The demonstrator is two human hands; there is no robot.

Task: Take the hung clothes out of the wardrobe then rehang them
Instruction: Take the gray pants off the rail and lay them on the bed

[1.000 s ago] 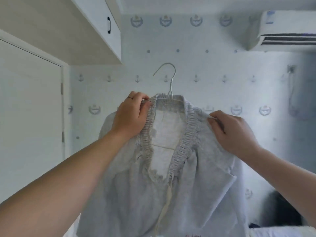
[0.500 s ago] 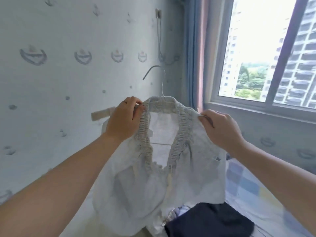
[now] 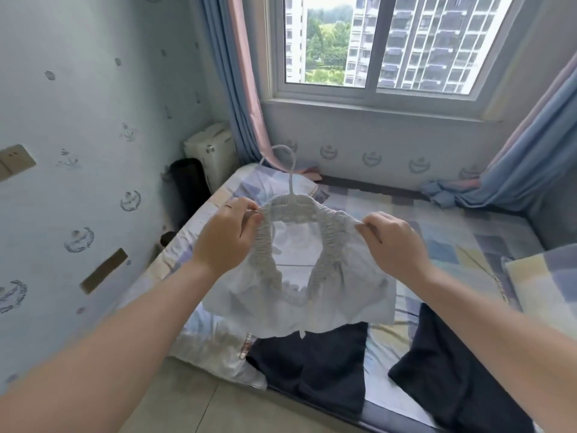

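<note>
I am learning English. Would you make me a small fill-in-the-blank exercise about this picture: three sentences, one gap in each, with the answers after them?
1. The left hand and the right hand hold a light grey garment that sits on a white ____.
2. The dark clothes lie on the ____, below the held garment.
3. Outside, tall buildings show through the ____.

Missing words: hanger; bed; window.
</note>
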